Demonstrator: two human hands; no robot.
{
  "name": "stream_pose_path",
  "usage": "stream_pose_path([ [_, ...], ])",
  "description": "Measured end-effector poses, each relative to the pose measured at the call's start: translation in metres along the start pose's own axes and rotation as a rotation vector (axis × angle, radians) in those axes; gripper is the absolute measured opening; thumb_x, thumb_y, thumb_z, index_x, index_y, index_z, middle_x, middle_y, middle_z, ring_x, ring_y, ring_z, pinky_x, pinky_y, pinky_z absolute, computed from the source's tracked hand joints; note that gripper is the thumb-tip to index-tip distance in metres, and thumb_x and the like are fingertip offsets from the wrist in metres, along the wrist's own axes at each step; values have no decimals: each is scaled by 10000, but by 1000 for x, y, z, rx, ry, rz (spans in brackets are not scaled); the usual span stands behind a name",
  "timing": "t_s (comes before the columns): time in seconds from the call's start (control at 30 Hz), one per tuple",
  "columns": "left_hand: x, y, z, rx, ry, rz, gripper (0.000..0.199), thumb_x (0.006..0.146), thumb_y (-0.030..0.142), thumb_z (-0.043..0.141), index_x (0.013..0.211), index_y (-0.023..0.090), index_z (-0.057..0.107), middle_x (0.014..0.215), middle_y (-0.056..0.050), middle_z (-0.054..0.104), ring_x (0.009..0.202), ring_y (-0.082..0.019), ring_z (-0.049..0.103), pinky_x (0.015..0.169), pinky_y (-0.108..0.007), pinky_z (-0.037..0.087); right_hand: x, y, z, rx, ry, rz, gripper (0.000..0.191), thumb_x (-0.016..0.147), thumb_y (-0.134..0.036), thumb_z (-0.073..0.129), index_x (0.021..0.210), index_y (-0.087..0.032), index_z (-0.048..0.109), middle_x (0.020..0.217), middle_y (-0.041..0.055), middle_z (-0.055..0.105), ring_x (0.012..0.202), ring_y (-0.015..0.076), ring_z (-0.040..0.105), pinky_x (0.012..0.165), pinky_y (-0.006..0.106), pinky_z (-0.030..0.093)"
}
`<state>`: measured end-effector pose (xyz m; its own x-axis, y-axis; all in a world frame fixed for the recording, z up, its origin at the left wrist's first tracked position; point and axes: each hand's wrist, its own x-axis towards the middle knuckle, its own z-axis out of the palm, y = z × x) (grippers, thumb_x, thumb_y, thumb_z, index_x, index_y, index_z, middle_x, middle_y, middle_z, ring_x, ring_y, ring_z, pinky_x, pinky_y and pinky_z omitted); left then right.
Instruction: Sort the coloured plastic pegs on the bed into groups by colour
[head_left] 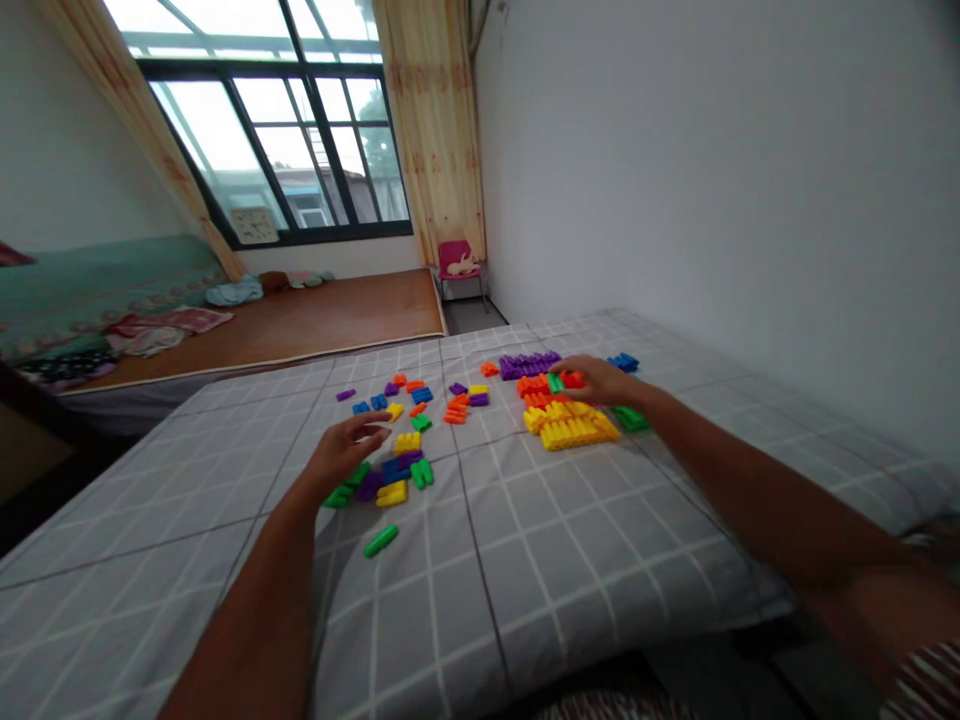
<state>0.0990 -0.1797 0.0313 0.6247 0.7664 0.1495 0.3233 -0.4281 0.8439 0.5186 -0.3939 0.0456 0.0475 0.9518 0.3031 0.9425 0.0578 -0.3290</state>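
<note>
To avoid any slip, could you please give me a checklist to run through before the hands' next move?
1. Left hand open: ok, fingers apart from the thumb.
2. Right hand gripping the red block: cannot tell; it is at the block, but the grip is unclear.
3. Yellow blocks all in one group: not ok, some lie near the left hand.
4. Purple row lined up: ok, pieces side by side.
5. Lone green block clear of both hands: ok, it lies apart on the sheet.

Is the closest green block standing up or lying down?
Lying down: the green block stretches lengthwise along the grey checked sheet.
</note>
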Motion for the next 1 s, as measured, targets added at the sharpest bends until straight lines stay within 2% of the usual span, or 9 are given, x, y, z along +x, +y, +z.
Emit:
stream_pose_path([
  [0.1,3,-9,-7,-14,73,-34,692,563,688,724,1033,180,710,959,-92,749,963,-311,687,839,-458,572,-36,73,-41,-48,-160,262,431,722,-355,646,1118,-192,696,1065,80,714,964,244,652,857,345,495],
  [0.2,4,-13,-7,-28,89,-44,648,566,670,724,992,182,719,942,-87,751,956,-300,692,837,-436,576,-56,114,-55,-30,-231,323,474,707,-395,638,1143,-218,693,1136,69,699,990,246,645,856,342,500],
  [0.33,2,-17,-8,-2,91,-88,597,586,625,729,987,183,723,939,-91,752,965,-300,689,832,-426,576,-58,123,-49,-35,-316,295,506,676,-417,659,1150,-245,706,1159,68,699,1029,278,639,894,368,486],
  [0.5,2,-37,-25,-56,170,-79,552,598,568,737,989,179,722,957,-93,750,963,-282,685,834,-405,571,-58,125,-52,-41,-428,302,528,644,-437,693,1141,-259,718,1157,68,704,1063,300,635,904,381,484],
  [0.6,4,-53,-37,-85,243,-89,523,608,518,731,993,164,717,946,-89,746,914,-252,686,815,-384,569,-57,120,-61,-103,-388,309,514,675,-450,668,1151,-259,711,1174,68,698,1073,298,632,894,384,486],
  [0.7,2,-65,-42,-114,350,-105,462,605,464,708,950,157,715,937,-79,741,875,-229,679,769,-350,565,-40,88,-56,-206,-252,280,453,764,-454,585,1149,-247,703,1131,75,712,1012,279,648,868,383,490],
  [0.77,-1,-69,-41,-108,392,-134,413,596,425,687,904,151,716,904,-74,739,820,-214,674,707,-316,555,-21,48,-39,-204,-211,183,405,819,-441,532,1129,-246,704,1103,77,717,986,262,651,868,377,488],
  [0.87,-5,-74,-38,-13,358,-172,354,627,381,635,869,137,720,797,-66,728,700,-197,652,596,-283,512,7,-33,4,-80,-235,-85,356,867,-407,501,1114,-244,699,1126,90,703,1026,261,634,909,396,477],
  [1.0,-6,-81,-34,56,324,-157,277,670,286,585,854,126,717,664,-40,683,596,-152,597,542,-242,462,30,-143,72,96,-302,-450,305,875,-306,549,1149,-242,667,1156,99,679,1054,246,618,925,401,477],
])
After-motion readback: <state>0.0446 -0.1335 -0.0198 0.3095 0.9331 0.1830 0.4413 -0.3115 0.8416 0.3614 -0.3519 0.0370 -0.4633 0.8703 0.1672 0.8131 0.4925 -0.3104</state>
